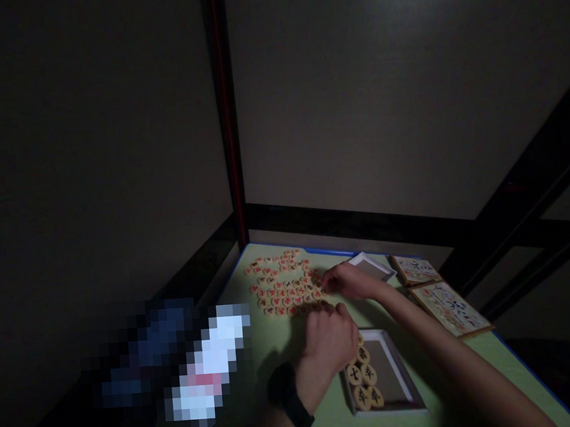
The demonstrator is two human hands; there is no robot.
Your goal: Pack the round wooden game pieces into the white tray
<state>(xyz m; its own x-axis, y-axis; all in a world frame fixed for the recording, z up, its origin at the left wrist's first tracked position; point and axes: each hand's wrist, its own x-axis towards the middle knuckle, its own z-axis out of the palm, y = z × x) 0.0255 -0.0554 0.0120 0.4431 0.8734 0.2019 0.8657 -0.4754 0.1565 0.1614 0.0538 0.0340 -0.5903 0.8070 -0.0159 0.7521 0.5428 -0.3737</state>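
Note:
Many round Chinese chess pieces [281, 292] with red or black characters lie in rough rows on the green tabletop. My left hand [329, 340], a dark watch on its wrist, is curled low at the near edge of the pieces; its fingertips are hidden behind the knuckles. Beyond it, my right hand [347, 281] reaches in from the right, its bent fingers touching the right end of the rows. Whether either hand grips a piece is hidden. Just under my left hand, a shallow box [415, 396] holds several black-marked pieces [363, 396] along its left side.
A second shallow white-edged tray [387, 274] sits behind my right hand. Two printed panels [450, 309] with black writing lie along the table's right side. Walls stand behind and left of the green table [258, 384]. A pixelated bright patch [210, 368] covers the left edge.

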